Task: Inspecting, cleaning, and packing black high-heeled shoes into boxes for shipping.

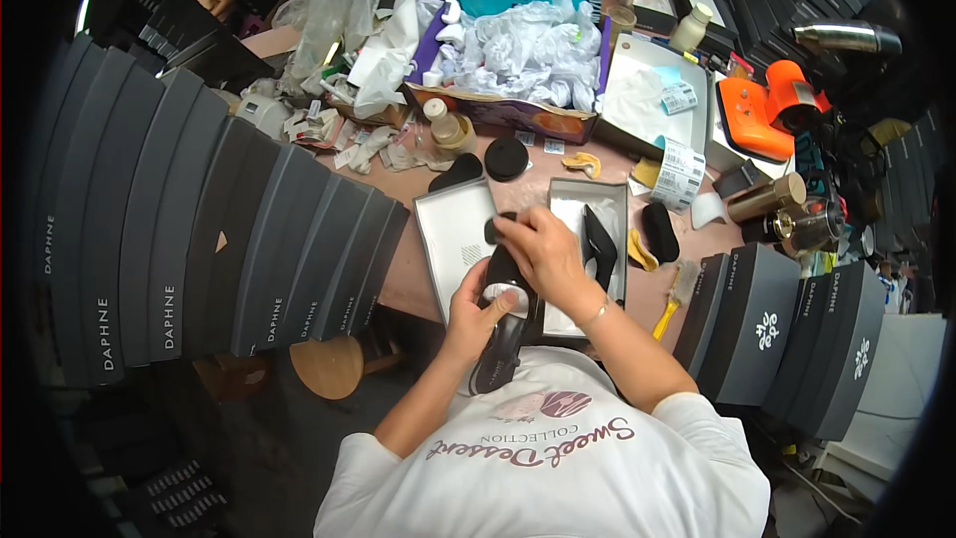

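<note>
My left hand (472, 317) is wrapped round a black shoe (495, 357), held upright against my shirt, its thumb beside a white patch in the shoe's opening. Pinched in the fingers of my right hand (548, 251) is a small dark pad (493, 230), at the far end of the shoe. I cannot tell whether the pad touches the shoe. Just right of this hand, another black shoe (598, 244) lies in an open white-lined shoebox (560, 201). To the left is a box lid (443, 209) with a white inside.
Stacked grey shoeboxes (239, 229) line the left, and more shoeboxes (762, 309) stand at right. A yellow-handled brush (672, 301), a label roll (681, 174) and a round black tin (506, 158) lie nearby. Beyond are crumpled paper (528, 52) in a carton and an orange tape dispenser (762, 115).
</note>
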Motion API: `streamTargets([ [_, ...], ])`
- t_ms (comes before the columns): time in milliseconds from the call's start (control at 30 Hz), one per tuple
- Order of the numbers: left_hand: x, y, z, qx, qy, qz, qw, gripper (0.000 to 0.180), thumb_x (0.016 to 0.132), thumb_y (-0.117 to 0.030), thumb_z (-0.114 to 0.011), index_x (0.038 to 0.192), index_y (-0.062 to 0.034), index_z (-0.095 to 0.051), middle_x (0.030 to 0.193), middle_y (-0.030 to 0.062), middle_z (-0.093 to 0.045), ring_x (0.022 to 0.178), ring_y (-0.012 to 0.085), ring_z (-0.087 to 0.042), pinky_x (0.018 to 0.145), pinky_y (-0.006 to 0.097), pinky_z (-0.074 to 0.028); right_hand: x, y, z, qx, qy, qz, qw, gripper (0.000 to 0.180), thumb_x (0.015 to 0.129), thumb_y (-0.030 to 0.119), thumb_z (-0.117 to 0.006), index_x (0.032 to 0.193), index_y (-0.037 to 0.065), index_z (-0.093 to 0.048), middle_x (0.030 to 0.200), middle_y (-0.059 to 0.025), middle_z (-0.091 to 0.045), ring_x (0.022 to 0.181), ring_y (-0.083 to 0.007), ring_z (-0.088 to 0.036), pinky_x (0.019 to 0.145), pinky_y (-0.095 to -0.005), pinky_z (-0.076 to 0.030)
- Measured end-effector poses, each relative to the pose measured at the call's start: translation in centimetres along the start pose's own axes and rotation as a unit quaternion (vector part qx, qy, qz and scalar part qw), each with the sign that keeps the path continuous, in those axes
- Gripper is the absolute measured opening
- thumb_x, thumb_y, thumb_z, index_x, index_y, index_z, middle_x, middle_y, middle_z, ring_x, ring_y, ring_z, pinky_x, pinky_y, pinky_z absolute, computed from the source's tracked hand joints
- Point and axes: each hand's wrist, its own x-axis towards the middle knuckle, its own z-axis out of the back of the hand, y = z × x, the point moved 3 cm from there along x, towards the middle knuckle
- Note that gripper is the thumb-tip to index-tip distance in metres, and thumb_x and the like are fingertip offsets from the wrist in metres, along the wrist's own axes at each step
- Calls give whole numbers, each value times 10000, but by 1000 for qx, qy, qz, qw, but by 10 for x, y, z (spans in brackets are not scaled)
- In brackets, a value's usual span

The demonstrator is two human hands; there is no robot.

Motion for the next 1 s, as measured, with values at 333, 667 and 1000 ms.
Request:
streamTargets([
  [333, -10, 20, -6, -414, 140, 205, 876, 673, 953, -614, -263, 1330, -87, -448, 1169, 140, -592, 984, 257, -612, 733, 367, -558, -6, -6, 1, 136, -42, -64, 988, 295, 799, 15, -673, 1093, 41, -656, 837, -104, -540, 690, -233, -542, 605, -309, -454],
  [667, -12, -5, -5, -199, -65, 88, 974, 552, 1006, -505, -265, 1336, -102, -447, 1141, 44, -575, 932, 123, -550, 708, 264, -460, -15, 30, 5, -14, 23, 38, 999, 326, 740, 113, -694, 1063, 96, -653, 785, -73, -542, 661, -271, -552, 569, -374, -449],
  [1000, -19, 14, 19, -359, -118, 200, 904, 601, 953, -577, -350, 1230, -71, -521, 1109, 95, -616, 966, 196, -607, 856, 332, -486, -49, 47, -20, 46, 234, 84, 967, 245, 736, 138, -677, 978, 99, -693, 773, -63, -544, 710, -246, -575, 628, -380, -460],
])
